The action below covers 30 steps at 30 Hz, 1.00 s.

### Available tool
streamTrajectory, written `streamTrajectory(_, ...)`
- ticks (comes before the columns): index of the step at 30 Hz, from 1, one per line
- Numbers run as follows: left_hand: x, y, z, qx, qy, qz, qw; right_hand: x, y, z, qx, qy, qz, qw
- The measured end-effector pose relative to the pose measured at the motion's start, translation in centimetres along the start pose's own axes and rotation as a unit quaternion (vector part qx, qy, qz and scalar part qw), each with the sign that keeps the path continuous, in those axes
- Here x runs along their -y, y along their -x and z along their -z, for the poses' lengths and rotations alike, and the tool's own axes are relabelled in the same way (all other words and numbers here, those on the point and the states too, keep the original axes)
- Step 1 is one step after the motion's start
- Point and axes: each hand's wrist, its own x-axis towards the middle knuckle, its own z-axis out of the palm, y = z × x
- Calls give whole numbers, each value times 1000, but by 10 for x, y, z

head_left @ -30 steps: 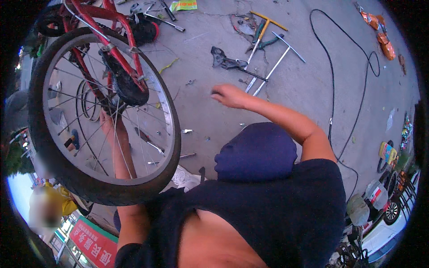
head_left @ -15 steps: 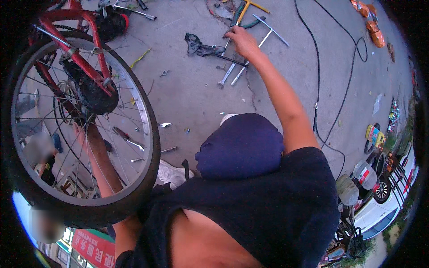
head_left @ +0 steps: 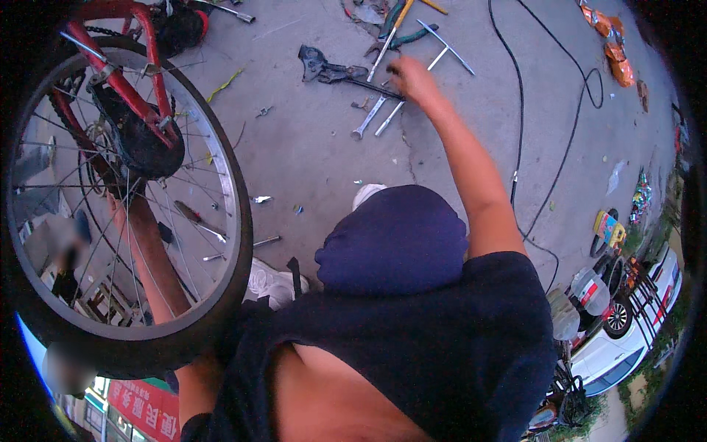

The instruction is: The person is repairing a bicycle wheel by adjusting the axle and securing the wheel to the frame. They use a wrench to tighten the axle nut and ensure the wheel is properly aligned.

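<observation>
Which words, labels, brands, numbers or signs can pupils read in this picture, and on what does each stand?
Red banner, lower left: large pale characters, with smaller writing beside them; wording withheld, as I don't copy printed text.
Yellow-and-blue object, right: any print too small to read.
Orange wrapper, upper right: no text legible.
Bicycle tyre and wrench: no readable markings.

One red bicycle frame (head_left: pixel 132 99), two white shoes (head_left: pixel 272 285) — two T-handle tools (head_left: pixel 446 48), one white car (head_left: pixel 598 357).

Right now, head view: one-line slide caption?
Right hand beside T-handled tools on the ground, left forearm seen through a bicycle wheel.
</observation>
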Motion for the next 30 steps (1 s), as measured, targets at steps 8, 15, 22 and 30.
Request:
streamTrajectory(8,36,-31,26,66,122,-30,990,12,-10,-11,100,94,-26,990)
streamTrajectory(15,12,-33,-4,-21,4,42,999,53,-27,47,20,85,-12,996)
streamTrajectory(22,17,-16,11,-10,22,20,999,25,-52,28,-27,-23,-85,996)
streamTrajectory(30,21,-25,3,23,38,2,999,31,-33,-11,-84,9,-128,988)
